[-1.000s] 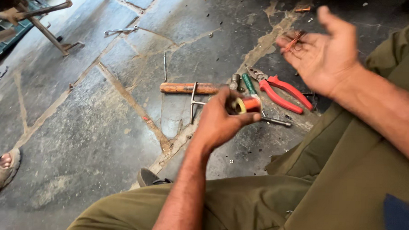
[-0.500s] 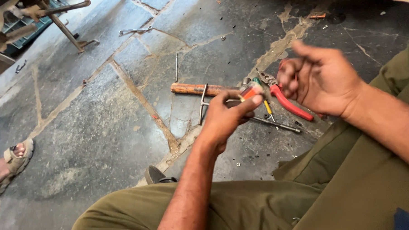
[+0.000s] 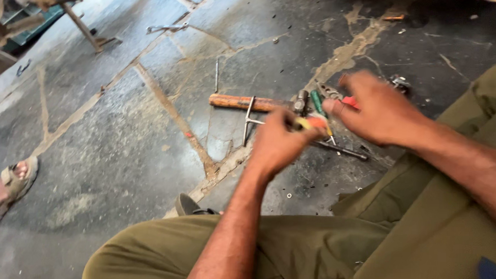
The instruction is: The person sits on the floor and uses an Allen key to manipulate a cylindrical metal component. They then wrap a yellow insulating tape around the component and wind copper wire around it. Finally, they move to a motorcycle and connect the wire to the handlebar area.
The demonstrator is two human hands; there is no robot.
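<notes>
On the stone floor (image 3: 121,151) the wooden-handled hammer (image 3: 244,102) lies left of my left hand (image 3: 278,143), which pinches a small orange-and-yellow object (image 3: 313,123), while my right hand (image 3: 378,108), fingers loosely curled, hovers beside it over red-handled pliers (image 3: 349,101).

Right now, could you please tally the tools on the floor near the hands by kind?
Hammer: 1
Pliers: 1
Screwdriver: 1
T-wrench: 1
Rod: 1
Wrench: 1
Total: 6
The small yellow-orange item in the left hand is too blurred to class.
</notes>
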